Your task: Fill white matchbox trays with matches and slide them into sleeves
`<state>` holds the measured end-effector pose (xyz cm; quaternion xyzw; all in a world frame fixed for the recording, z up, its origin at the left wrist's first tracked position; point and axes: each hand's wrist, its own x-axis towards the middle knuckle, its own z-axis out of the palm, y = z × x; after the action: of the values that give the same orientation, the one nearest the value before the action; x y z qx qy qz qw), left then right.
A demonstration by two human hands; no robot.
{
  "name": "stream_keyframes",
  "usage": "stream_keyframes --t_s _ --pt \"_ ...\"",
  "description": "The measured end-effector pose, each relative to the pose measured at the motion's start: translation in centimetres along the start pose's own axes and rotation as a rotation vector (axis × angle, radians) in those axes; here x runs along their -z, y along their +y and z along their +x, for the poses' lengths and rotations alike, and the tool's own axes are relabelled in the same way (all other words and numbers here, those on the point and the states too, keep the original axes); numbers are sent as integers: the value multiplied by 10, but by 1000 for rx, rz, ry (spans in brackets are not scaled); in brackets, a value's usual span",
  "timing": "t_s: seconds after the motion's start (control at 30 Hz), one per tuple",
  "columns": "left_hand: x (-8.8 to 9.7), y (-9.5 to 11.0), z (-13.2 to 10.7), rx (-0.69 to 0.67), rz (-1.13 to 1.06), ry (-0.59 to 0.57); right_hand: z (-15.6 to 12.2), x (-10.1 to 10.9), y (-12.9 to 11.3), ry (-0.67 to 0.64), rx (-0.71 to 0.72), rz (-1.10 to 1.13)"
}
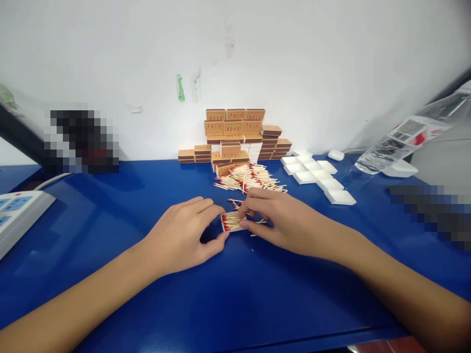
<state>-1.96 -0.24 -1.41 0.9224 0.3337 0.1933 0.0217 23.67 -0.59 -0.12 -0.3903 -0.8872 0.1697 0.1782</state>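
A small white matchbox tray [231, 222] filled with red-tipped matches lies on the blue table [235, 294] between my hands. My left hand [184, 235] pinches the tray's left end with thumb and fingers curled. My right hand [279, 215] is closed on its right end, fingers pressing on the matches. Behind them lies a loose pile of matches [250, 178].
Stacked brown matchboxes [235, 135] stand against the white wall. Several empty white trays [320, 176] sit at the right. A plastic water bottle [405, 137] lies tilted at far right, a white power strip [18, 211] at far left.
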Motion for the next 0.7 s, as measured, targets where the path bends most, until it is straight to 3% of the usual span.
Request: stream_keyframes --t_s 0.23,0.7 --pt "1 2 1 -32 -13 30 1 -5 -3 -8 63 39" --pt "-1 0 1 10 -31 -26 1 -8 -5 -54 -27 -42"
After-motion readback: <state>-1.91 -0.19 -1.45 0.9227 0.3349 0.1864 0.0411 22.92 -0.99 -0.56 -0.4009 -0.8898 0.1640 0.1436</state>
